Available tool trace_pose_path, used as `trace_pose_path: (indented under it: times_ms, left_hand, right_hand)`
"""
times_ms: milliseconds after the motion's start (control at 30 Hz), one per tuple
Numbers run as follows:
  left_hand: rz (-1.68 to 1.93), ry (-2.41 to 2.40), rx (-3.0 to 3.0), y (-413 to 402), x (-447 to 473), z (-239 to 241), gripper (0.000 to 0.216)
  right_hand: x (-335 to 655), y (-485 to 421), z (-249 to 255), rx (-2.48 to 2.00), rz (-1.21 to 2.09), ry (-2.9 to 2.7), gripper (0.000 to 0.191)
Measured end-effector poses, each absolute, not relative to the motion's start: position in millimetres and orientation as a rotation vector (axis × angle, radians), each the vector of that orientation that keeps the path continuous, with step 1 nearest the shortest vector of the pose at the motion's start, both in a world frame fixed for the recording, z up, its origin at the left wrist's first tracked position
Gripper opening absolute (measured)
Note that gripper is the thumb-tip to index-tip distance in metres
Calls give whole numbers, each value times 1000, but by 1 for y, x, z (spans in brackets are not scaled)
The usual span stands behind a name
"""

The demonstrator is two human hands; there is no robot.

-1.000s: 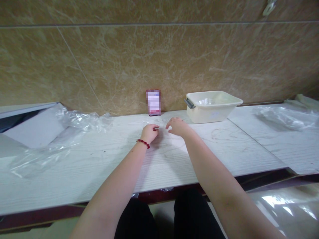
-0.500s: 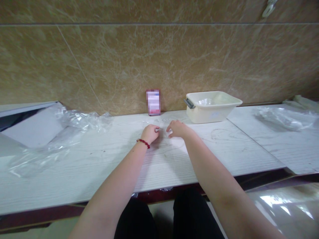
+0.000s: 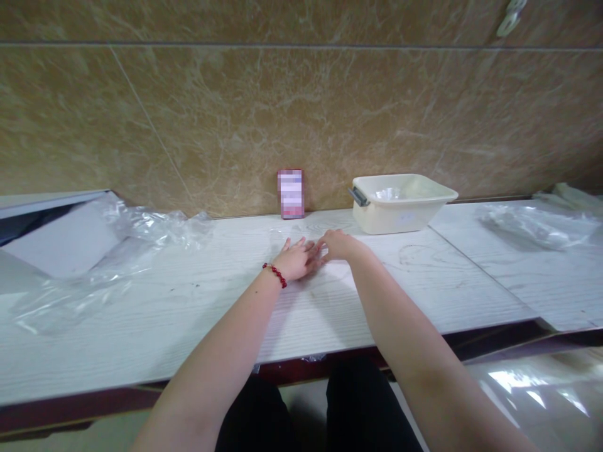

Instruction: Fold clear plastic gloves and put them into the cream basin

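Note:
My left hand (image 3: 296, 260), with a red bead bracelet (image 3: 275, 274) at the wrist, reaches low over the white wood-grain table (image 3: 226, 301). Its fingers are spread and hold nothing that I can see; their tips meet those of my right hand (image 3: 336, 245). The fingers of my right hand are bent and drawn together, and whatever lies between them is hidden or too small to name. Just beyond both hands, a faint clear plastic film (image 3: 281, 233) lies on the table. A phone-like upright object (image 3: 292, 194), its face blurred, leans against the wall behind it.
A cream plastic basin (image 3: 400, 213) with a grey handle and clear plastic inside stands right of my hands. Crumpled clear plastic (image 3: 164, 229) and a white box (image 3: 66, 245) lie at the left. More clear plastic (image 3: 541, 226) is at the far right. A brown marbled wall (image 3: 235, 125) borders the back.
My left hand has opened from a pinch around something small, spread its fingers and moved right to my right hand. My right hand has stayed in nearly the same place.

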State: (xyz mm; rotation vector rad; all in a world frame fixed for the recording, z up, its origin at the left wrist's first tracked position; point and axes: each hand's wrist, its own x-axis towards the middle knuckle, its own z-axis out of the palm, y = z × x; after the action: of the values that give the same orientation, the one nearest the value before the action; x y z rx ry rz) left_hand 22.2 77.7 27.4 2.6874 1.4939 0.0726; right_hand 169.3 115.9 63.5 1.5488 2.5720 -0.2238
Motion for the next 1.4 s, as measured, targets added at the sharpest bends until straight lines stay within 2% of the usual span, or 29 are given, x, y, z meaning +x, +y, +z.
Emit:
trace_pose_path:
  times_ms: [167,433,567,900,1067,1200,1400]
  left_hand:
    - [-86,1509,2581,77,16,30,59]
    - [-169,1516,2488,81,1,33,54]
    - [-168,1511,2471,82,-2,33,52]
    - [64,1561,2516,80,-1,32,46]
    - [324,1678,2574,84,-4,31,43]
    - [492,1796,2535,86,-11,35,42]
    - [720,1878,2500,66,-24,70,35]
  right_hand:
    - [172,118,61,1576,-242,2526,51]
    - [181,123,58,1533,-300,2482,62]
    - [183,125,56,1440,-301,2529,60]
    - [192,125,44,1374,-364,2736,51]
    - [208,116,38,1519,-426,2925,56]
    - [220,101,42,1608,-415,3102,43]
    - [219,48,47,1511,-97,3262,24]
